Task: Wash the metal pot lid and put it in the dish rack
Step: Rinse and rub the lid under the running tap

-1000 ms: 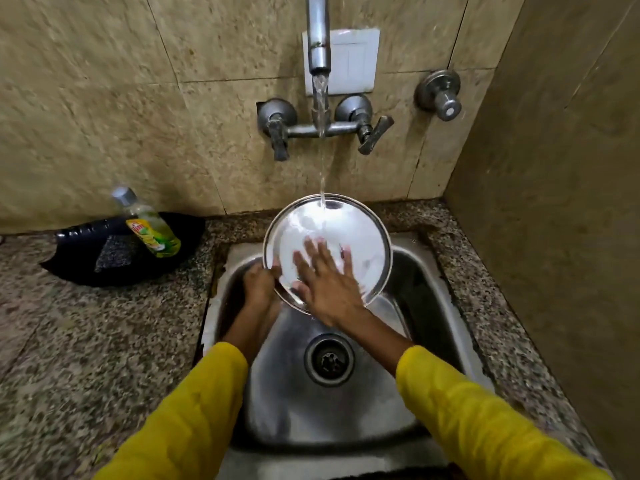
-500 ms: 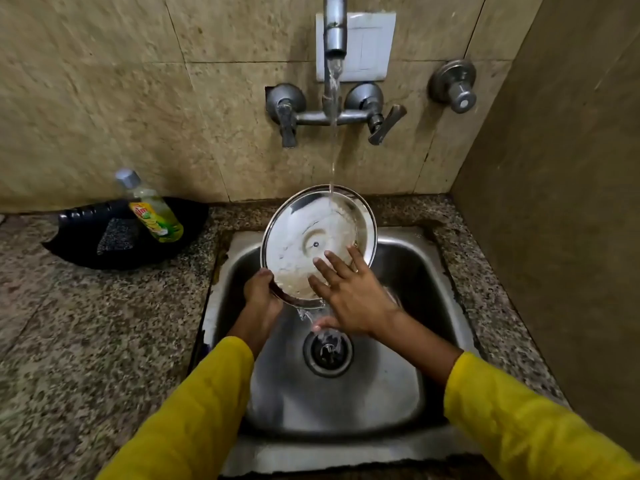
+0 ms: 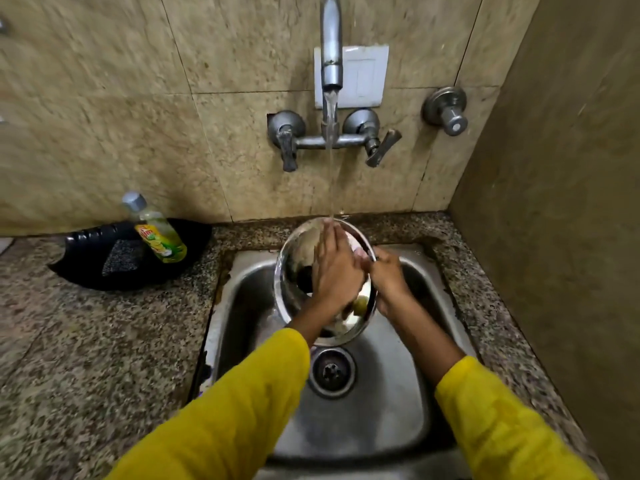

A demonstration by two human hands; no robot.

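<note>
A round metal pot lid (image 3: 297,252) is tilted above the steel sink (image 3: 381,417), under the water stream (image 3: 331,181) from the tap (image 3: 331,64). Its dark knob (image 3: 304,279) faces me. My left hand (image 3: 335,271) lies flat on the lid's face with fingers stretched up into the water. My right hand (image 3: 387,282) grips the lid's right rim. Much of the lid is hidden behind my hands. No dish rack is in view.
The drain (image 3: 331,373) sits below the lid. On the granite counter (image 3: 86,358) to the left, a black tray (image 3: 83,271) holds a green dish-soap bottle (image 3: 160,235) and a scrub pad (image 3: 121,259). A wall (image 3: 561,220) closes in on the right.
The lid has been turned over so its knob side faces me. It passed from my left hand's grip to my right hand's, and my left hand now lies on its face.
</note>
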